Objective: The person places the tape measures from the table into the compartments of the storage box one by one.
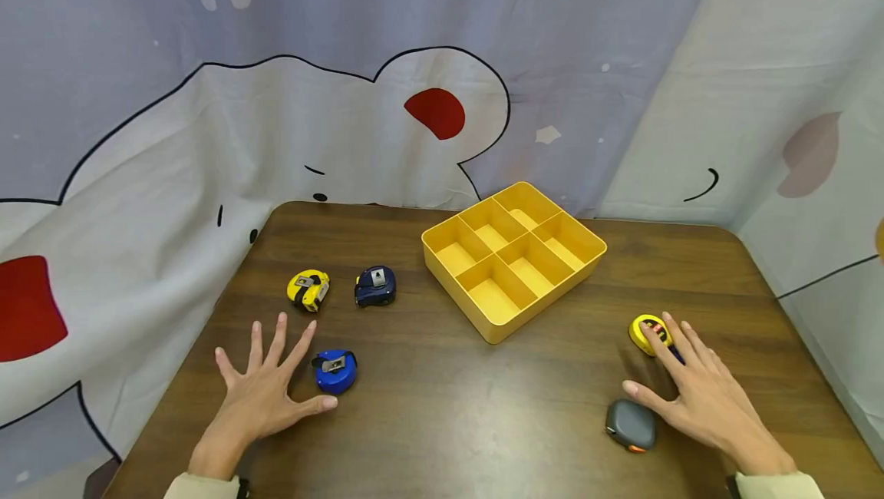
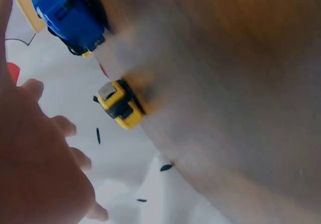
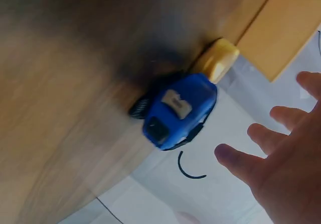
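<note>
My left hand spreads its fingers over the table's left side, holding nothing. Beside its thumb lies a blue tape measure, and past the fingertips sit a yellow tape measure and a dark navy one. On the other side my right hand, fingers apart, also holds nothing. Its index fingertip overlaps a yellow tape measure in the head view. Another blue tape measure, mostly hidden by the hand from above, shows in the right wrist view. Near the right thumb is a grey tape measure.
A yellow box with several compartments stands at the back middle of the brown wooden table. Behind the table's far edge hangs a printed curtain, which continues along both sides.
</note>
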{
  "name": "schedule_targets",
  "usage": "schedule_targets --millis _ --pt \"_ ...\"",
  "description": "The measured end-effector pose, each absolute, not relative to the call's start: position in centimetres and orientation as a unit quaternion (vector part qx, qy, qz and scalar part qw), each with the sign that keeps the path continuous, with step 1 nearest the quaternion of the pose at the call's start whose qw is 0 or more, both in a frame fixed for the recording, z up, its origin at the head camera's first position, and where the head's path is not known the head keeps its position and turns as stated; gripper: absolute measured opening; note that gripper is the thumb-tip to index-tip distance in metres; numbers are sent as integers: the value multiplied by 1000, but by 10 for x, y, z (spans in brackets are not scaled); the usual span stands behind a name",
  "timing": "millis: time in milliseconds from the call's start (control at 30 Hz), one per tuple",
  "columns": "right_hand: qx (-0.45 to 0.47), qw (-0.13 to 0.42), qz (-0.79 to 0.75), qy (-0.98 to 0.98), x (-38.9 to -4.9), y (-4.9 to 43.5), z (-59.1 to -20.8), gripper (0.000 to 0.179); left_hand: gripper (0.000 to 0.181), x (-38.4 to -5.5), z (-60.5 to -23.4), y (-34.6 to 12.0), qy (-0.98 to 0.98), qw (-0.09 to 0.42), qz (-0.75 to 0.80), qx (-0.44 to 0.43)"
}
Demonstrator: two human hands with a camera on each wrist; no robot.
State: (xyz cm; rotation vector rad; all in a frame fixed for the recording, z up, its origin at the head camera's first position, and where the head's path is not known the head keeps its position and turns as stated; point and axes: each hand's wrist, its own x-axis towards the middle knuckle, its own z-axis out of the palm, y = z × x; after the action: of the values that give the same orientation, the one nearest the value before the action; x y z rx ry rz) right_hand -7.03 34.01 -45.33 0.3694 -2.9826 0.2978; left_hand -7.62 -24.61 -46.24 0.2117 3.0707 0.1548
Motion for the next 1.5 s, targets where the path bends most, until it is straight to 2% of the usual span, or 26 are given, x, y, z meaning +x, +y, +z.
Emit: schedule_targets --millis 133,367,533,733,867,1000,1200,1367,1500 --pt "109 47 128 -985 -76 334 -447 82 106 -77 -460 -239 993 -6 80 82" --pt "105 24 259 -960 -99 319 -431 64 104 -85 -448 -213 975 -108 179 69" --pt "105 32 325 -939 -124 307 -426 58 91 -93 -440 -184 948 -126 289 52" --pt "64 16 415 -907 -159 297 -430 59 68 -110 -438 -149 904 -86 417 38" --pt "29 -3 458 -888 -181 292 -435 66 58 -120 -443 -126 883 -13 469 32" --pt "-6 4 477 -879 -201 289 -436 73 59 -128 -447 -105 877 78 471 55" --pt "-22 8 489 -872 -218 291 -443 76 68 -141 -449 -81 860 150 476 108" --pt "-25 20 489 -872 -212 290 -451 75 78 -151 -455 -67 851 168 484 117" --pt "-38 10 475 -879 -199 284 -448 79 80 -156 -454 -59 820 141 544 108"
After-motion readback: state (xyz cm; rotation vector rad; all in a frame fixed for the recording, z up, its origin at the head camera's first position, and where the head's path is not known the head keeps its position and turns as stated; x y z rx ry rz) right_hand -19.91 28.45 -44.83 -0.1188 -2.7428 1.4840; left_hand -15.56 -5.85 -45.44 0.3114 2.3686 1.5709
